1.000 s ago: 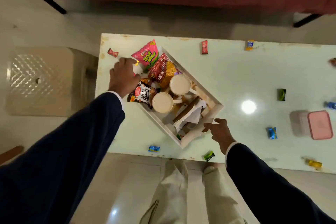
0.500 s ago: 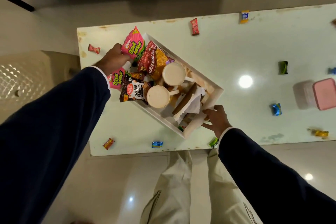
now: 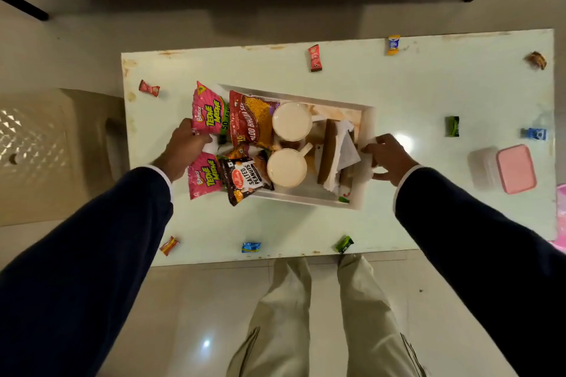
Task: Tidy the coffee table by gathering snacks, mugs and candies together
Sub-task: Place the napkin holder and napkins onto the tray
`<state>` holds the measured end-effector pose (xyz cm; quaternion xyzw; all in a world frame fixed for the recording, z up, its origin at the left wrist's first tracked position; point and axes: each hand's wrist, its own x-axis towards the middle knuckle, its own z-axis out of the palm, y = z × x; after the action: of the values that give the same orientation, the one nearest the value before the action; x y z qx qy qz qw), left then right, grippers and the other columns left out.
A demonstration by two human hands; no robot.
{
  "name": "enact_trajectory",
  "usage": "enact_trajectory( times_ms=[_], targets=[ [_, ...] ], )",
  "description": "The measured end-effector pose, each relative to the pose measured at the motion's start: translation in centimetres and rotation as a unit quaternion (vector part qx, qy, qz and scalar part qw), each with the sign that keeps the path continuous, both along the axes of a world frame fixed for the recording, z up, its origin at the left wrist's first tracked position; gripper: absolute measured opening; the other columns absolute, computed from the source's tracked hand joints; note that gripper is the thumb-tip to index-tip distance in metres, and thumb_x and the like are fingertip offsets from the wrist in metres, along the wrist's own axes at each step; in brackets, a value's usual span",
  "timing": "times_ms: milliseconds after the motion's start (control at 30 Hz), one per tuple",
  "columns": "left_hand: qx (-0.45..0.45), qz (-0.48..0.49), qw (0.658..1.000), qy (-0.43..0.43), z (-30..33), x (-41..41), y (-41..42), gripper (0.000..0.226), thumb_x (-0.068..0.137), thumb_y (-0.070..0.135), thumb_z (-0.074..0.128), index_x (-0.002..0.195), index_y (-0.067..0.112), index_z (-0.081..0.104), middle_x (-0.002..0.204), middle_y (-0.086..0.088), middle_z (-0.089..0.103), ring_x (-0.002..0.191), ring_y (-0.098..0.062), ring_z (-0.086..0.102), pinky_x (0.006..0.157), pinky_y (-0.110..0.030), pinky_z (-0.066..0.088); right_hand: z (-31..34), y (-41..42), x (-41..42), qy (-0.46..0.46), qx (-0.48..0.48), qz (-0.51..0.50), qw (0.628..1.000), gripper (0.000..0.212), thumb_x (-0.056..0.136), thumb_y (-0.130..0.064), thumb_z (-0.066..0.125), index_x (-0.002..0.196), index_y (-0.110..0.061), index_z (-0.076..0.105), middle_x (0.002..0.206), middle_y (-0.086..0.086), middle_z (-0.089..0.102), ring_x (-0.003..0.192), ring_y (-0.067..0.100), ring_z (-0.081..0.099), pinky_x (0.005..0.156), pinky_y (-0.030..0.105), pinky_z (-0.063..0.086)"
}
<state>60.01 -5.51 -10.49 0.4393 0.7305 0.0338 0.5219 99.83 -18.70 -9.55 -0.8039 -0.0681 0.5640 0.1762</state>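
Hands grip opposite ends of the white tray (image 3: pixel 366 193) at frame centre: left hand (image 3: pixel 183 148) curled at its left end beside the pink snack packets (image 3: pixel 208 113), right hand (image 3: pixel 387 157) with fingers wrapped over the right rim. Tray sits on the pale coffee table (image 3: pixel 428 95), holding two mugs (image 3: pixel 291 122), a salted peanuts packet (image 3: pixel 245 177), a red bhujia packet (image 3: pixel 245 119) and folded napkins (image 3: pixel 344 147). Wrapped candies lie scattered around it: red candy (image 3: pixel 315 57) above, blue candy (image 3: pixel 251 247) and green candy (image 3: pixel 344 244) near the lower edge; pink-lidded box (image 3: pixel 516 168) at right.
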Motion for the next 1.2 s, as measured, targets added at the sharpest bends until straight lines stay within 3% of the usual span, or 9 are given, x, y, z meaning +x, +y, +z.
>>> enact_trajectory(
  times_ms=[133,267,400,667,800,967,1067,1200],
  targets=[
    [0.006,0.02,1.0,-0.013,-0.8,1.9,-2.1,0.034,0.089,0.01,0.062,0.123,0.012,0.058,0.115,-0.01,0.066,0.099,-0.029,0.066,0.068,-0.033,0.051,-0.3,1.4,3.0,-0.019,-0.012,0.032,0.999,0.018,0.082,-0.02,0.068,0.09,-0.025,0.052,0.087,0.004,0.058,0.076,0.02,0.058,0.058,0.034,0.054],
    [0.022,0.025,0.999,-0.012,-1.6,3.5,-3.5,0.036,0.089,0.007,0.062,0.125,0.009,0.057,0.113,-0.01,0.065,0.089,-0.021,0.065,0.062,-0.028,0.048,-1.2,1.4,4.3,-0.034,-0.015,0.051,0.998,0.019,0.081,-0.018,0.067,0.093,-0.023,0.053,0.086,0.003,0.059,0.073,0.019,0.058,0.057,0.033,0.054],
    [0.028,0.05,0.998,0.0,-2.0,3.3,-4.9,0.037,0.089,0.005,0.063,0.125,0.006,0.056,0.115,-0.013,0.064,0.098,-0.028,0.064,0.072,-0.033,0.05,-1.8,2.2,4.4,-0.022,-0.001,0.058,0.998,0.031,0.082,-0.019,0.068,0.11,-0.019,0.054,0.092,0.002,0.06,0.077,0.019,0.058,0.062,0.034,0.055],
    [0.04,0.048,0.998,0.004,-2.0,3.1,-5.2,0.034,0.09,0.005,0.062,0.124,0.006,0.057,0.115,-0.012,0.063,0.092,-0.023,0.064,0.063,-0.026,0.046,-1.8,1.8,4.7,-0.013,0.034,0.073,0.997,0.033,0.084,-0.022,0.067,0.115,-0.022,0.056,0.092,-0.001,0.062,0.077,0.016,0.058,0.065,0.033,0.053],
    [0.039,0.044,0.998,0.03,-2.0,3.0,-6.0,0.039,0.089,0.01,0.063,0.128,0.006,0.055,0.126,-0.02,0.059,0.106,-0.034,0.065,0.086,-0.047,0.057,-2.0,1.5,5.0,0.004,0.048,0.087,0.995,0.036,0.081,-0.021,0.068,0.116,-0.025,0.058,0.092,-0.003,0.064,0.078,0.014,0.06,0.065,0.033,0.053],
    [0.038,0.048,0.998,0.035,-1.6,2.7,-6.8,0.04,0.089,0.01,0.063,0.128,0.006,0.055,0.126,-0.021,0.059,0.109,-0.036,0.064,0.09,-0.05,0.056,-2.2,1.3,5.0,0.019,0.051,0.096,0.994,0.039,0.083,-0.019,0.069,0.12,-0.026,0.057,0.096,-0.003,0.063,0.08,0.015,0.06,0.066,0.033,0.053],
    [0.033,0.052,0.997,0.037,-1.5,2.6,-7.2,0.04,0.09,0.009,0.063,0.128,0.006,0.054,0.127,-0.02,0.059,0.11,-0.036,0.063,0.08,-0.04,0.054,-2.2,0.9,4.9,0.031,0.049,0.098,0.994,0.04,0.085,-0.018,0.068,0.122,-0.025,0.056,0.099,-0.002,0.063,0.082,0.016,0.059,0.069,0.035,0.054],
    [0.039,0.057,0.997,0.037,-1.3,2.5,-7.6,0.04,0.091,0.008,0.065,0.129,0.005,0.052,0.129,-0.02,0.058,0.113,-0.035,0.062,0.084,-0.04,0.051,-2.3,0.6,4.8,0.036,0.047,0.099,0.993,0.04,0.085,-0.018,0.069,0.122,-0.023,0.055,0.099,0.0,0.062,0.081,0.017,0.058,0.071,0.036,0.053]
  ],
)
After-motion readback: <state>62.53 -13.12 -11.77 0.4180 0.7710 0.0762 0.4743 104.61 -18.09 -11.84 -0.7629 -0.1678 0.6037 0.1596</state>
